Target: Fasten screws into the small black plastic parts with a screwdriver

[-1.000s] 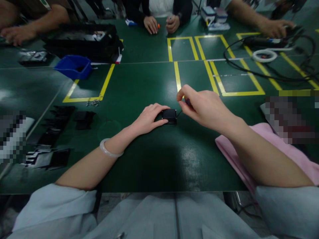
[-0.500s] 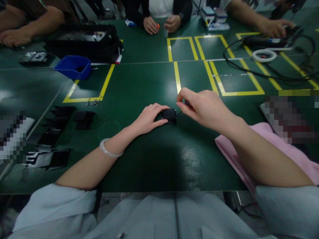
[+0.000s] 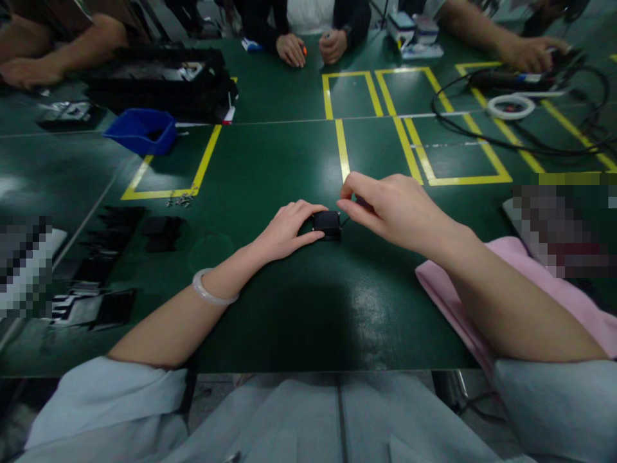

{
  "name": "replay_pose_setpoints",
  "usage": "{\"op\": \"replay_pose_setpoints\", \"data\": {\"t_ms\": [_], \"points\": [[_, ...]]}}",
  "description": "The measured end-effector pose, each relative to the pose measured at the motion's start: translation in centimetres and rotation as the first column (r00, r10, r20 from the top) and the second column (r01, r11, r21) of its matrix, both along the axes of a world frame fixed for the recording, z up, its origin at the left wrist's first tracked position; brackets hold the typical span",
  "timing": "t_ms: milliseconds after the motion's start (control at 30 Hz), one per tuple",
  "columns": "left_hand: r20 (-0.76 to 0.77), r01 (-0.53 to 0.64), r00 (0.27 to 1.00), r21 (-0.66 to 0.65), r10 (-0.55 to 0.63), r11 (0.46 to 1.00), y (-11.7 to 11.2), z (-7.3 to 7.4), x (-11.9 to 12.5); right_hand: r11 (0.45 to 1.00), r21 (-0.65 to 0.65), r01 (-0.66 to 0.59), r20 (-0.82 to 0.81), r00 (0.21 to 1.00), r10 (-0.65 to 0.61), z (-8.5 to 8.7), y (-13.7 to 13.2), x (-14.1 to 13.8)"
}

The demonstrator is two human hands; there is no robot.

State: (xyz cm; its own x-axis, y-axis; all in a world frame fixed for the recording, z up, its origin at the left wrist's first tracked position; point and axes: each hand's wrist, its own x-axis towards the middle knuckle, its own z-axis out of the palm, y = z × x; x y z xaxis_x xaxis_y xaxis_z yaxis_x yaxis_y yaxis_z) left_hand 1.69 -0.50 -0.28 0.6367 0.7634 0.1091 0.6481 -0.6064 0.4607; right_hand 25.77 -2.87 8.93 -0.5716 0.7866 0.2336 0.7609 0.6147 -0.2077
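Observation:
A small black square part [image 3: 328,224] lies on the green table [image 3: 270,308] in front of me. My left hand [image 3: 288,229] grips it from the left, thumb along its near side and fingers curled over its far side. My right hand [image 3: 385,209] hovers just right of the part, thumb and forefinger pinched together right of the part's upper right corner. What they pinch is too small to make out; a thin dark wire seems to run from the part toward them.
A pink cloth [image 3: 506,289] lies under my right forearm. Black flat parts [image 3: 120,244] and small screws [image 3: 179,200] sit at left, a blue bin [image 3: 141,130] and black tray [image 3: 164,80] beyond. Cables and a white ring [image 3: 511,106] lie far right. Other people's hands [image 3: 308,46] rest at the far edge.
My right hand has lowered slightly and shifted left, bringing its pinched fingertips closer to the black part. My left hand has stayed on the part.

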Motion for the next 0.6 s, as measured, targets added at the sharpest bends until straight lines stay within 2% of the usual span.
{"op": "replay_pose_setpoints", "data": {"t_ms": [367, 600], "points": [[0.003, 0.002, 1.0, -0.001, -0.002, 1.0, -0.08, 0.08, -0.02, 1.0, -0.031, -0.002, -0.062, 0.998, 0.0, -0.08, 0.3, 0.16], [0.007, 0.005, 1.0, 0.003, -0.005, 1.0, -0.01, 0.03, 0.0, 0.998, -0.054, -0.015, -0.035, 0.999, 0.013, -0.06, 0.41, 0.28]]}}
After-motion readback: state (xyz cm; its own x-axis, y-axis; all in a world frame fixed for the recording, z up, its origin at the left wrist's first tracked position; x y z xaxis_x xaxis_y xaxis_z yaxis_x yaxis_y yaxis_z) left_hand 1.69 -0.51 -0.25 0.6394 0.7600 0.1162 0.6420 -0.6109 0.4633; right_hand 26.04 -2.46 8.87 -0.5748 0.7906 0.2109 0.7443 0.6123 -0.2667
